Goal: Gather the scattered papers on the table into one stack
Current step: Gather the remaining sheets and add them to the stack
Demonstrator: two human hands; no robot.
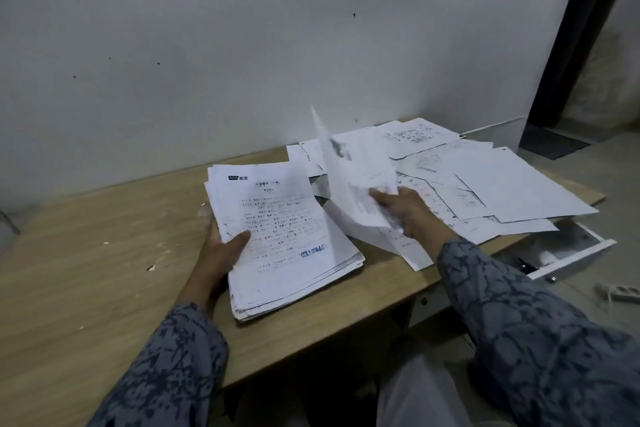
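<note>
A thick stack of printed papers (277,236) lies on the wooden table (104,253), its top sheet carrying a blue stamp. My left hand (221,250) grips the stack's left edge, thumb on the top sheet. My right hand (405,208) holds a loose sheet (349,177) that stands lifted and curled, blurred, just right of the stack. Several scattered papers (485,184) lie spread over the table's right end, overlapping one another.
A white wall rises behind the table. A white drawer (571,253) stands pulled out under the table's right end. A power strip (620,293) lies on the floor at the right. Small scraps dot the bare wood on the left.
</note>
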